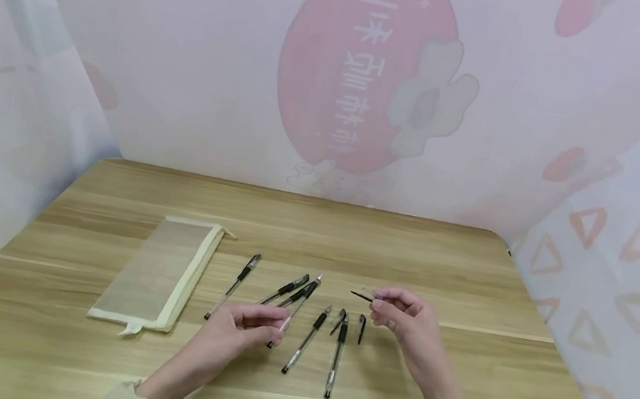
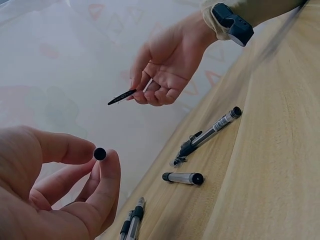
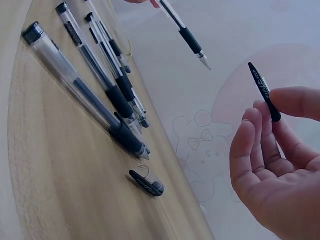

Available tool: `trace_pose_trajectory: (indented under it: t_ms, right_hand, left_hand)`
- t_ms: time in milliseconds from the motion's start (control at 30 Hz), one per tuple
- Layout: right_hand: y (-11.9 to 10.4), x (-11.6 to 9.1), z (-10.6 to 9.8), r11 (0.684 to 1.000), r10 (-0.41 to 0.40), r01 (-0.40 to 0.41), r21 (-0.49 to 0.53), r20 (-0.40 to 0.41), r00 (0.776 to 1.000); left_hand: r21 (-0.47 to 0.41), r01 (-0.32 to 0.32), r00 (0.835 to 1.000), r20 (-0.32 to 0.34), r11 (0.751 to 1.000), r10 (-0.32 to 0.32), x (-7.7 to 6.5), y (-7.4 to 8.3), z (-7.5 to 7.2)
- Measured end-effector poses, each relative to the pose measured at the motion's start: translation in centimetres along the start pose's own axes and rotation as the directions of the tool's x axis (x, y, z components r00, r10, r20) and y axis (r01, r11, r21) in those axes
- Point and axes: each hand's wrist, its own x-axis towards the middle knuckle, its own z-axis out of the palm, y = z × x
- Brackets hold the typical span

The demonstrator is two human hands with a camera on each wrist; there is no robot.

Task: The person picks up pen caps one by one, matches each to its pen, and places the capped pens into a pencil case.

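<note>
Between thumb and fingers, my left hand (image 1: 239, 334) pinches an uncapped gel pen (image 3: 189, 39), its bare tip pointing up and away. A small black pen cap (image 3: 261, 89) with a clip is pinched by my right hand (image 1: 409, 331), apart from the pen. Below the hands, two uncapped pens lie on the table: one pen (image 1: 310, 335) near the left hand, another pen (image 1: 335, 361) to its right. A loose cap (image 1: 361, 329) lies right of them, and a second cap (image 1: 338, 320) sits by the tip of the right-hand pen.
A pale mesh zip pouch (image 1: 155, 274) lies flat at the left of the wooden table (image 1: 413, 250). Beside it is a capped pen (image 1: 232, 287), and more capped pens (image 1: 286, 288) lie behind the left hand. A printed curtain (image 1: 202, 67) surrounds the table.
</note>
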Motion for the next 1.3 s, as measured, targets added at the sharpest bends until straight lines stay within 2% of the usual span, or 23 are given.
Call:
trace_pose_trajectory:
  t_ms: [200, 467, 767, 967, 1300]
  right_hand:
    - [0.36, 0.28, 0.16, 1.000, 0.005, -0.005, -0.005, -0.010, 1.000]
    - [0.96, 0.52, 0.61, 0.997, 0.040, -0.041, -0.064, -0.016, 0.999]
    - [0.83, 0.77, 0.89, 0.997, 0.047, -0.051, -0.055, -0.061, 0.997]
    - [0.54, 0.52, 0.78, 0.995, 0.075, -0.082, -0.051, -0.130, 0.989]
    - [0.44, 0.60, 1.02, 0.994, 0.091, -0.098, -0.039, -0.143, 0.986]
  left_hand:
    - [-0.008, -0.006, 1.000, 0.008, 1.000, 0.006, -0.14, 0.10, 0.03]
    - [-0.027, -0.017, 1.000, 0.010, 0.999, 0.018, -0.56, -0.23, -0.15]
    - [0.021, -0.015, 1.000, 0.003, 1.000, 0.015, -0.44, 0.23, -0.30]
    - [0.044, -0.014, 1.000, 0.019, 0.999, 0.013, -0.01, 0.34, -0.12]
    - [0.073, -0.012, 1.000, 0.017, 0.997, 0.011, 0.05, 0.37, -0.25]
